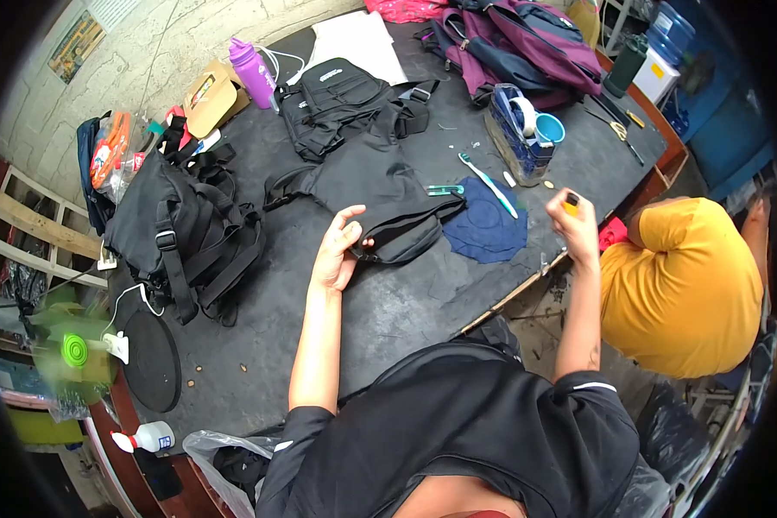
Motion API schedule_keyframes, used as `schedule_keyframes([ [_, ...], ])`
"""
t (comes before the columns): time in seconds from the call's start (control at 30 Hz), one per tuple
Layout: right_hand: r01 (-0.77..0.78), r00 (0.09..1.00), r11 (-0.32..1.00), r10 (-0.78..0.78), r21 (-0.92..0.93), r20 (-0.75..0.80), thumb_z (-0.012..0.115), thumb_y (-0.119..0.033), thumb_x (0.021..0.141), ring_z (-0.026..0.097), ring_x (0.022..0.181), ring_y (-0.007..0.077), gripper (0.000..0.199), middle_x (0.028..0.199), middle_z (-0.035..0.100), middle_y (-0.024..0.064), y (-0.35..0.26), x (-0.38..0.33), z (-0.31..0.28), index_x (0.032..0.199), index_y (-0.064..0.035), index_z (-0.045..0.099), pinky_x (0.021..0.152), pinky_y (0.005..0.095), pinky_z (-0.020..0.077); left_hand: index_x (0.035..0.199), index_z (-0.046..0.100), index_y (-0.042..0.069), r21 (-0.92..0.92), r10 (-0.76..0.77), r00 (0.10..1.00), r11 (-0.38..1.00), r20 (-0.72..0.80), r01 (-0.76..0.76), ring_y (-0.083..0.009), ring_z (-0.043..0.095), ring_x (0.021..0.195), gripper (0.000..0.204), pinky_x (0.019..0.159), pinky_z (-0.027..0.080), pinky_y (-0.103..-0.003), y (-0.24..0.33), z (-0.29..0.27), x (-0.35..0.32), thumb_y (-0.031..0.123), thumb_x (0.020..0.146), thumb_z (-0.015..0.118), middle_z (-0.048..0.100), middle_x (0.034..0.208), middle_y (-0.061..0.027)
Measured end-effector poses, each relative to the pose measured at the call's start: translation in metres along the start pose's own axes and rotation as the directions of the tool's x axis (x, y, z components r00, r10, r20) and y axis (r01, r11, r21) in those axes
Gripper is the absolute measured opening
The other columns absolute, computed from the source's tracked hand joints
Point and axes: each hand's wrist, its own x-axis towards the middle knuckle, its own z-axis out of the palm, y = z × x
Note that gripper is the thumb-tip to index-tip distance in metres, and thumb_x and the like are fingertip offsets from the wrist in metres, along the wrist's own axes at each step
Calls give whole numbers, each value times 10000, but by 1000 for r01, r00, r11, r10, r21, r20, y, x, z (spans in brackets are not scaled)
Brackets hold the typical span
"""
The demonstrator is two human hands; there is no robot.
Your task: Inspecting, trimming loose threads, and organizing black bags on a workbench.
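Observation:
A black fabric bag lies in the middle of the dark table, with a zippered pocket edge towards me. My left hand is at its near left edge, with the lower fingers curled on the fabric and the thumb and index finger raised. My right hand is lifted near the table's right edge, closed around a small yellow-and-black object; its kind is mostly hidden by the fingers. Between the hands lies a dark blue cloth, with a white-and-teal toothbrush across it. A small green-handled tool rests by the bag.
Black bags lie at left, and another black backpack is behind. A purple bottle, a purple backpack and an organizer with a blue cup stand farther back. A person in a yellow shirt bends close at right. A fan is at left.

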Motion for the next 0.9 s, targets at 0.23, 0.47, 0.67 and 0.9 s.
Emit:
schedule_keyframes([
  [0.23, -49, 983, 330, -152, -943, -105, 743, -99, 751, 611, 687, 187, 249, 785, 628, 103, -10, -62, -48, 902, 1, 572, 649, 326, 475, 1207, 536, 53, 102, 3, 1000, 995, -20, -1, -81, 557, 810, 377, 754, 473, -246, 5, -4, -10, 172, 881, 683, 612, 942, -12],
  [0.47, 14, 999, 802, 10, -597, 36, 737, -175, 788, 599, 765, 137, 222, 777, 646, 90, 19, -22, 45, 876, 4, 638, 723, 296, 478, 1162, 570, 29, 317, -18, 996, 947, -83, 44, -42, 559, 693, 304, 693, 445, -188, 16, 3, -17, 141, 896, 669, 605, 759, 35],
  [0.67, 86, 996, 599, -76, -797, 50, 635, -353, 850, 608, 772, 386, 354, 971, 515, 155, 62, 0, 124, 999, -82, 463, 685, 475, 499, 1130, 601, 37, 487, 26, 998, 874, -58, 6, -21, 529, 690, 286, 692, 409, -179, 18, 4, -18, 138, 877, 690, 599, 767, 62],
  [0.9, 150, 956, 571, -291, -807, -29, 675, -181, 766, 605, 692, 355, 318, 929, 460, 124, 81, 9, 133, 955, -84, 438, 588, 452, 496, 1123, 607, 38, 491, 14, 998, 871, -56, 15, -13, 529, 711, 286, 700, 395, -175, 15, 0, -16, 130, 868, 698, 601, 771, 65],
])
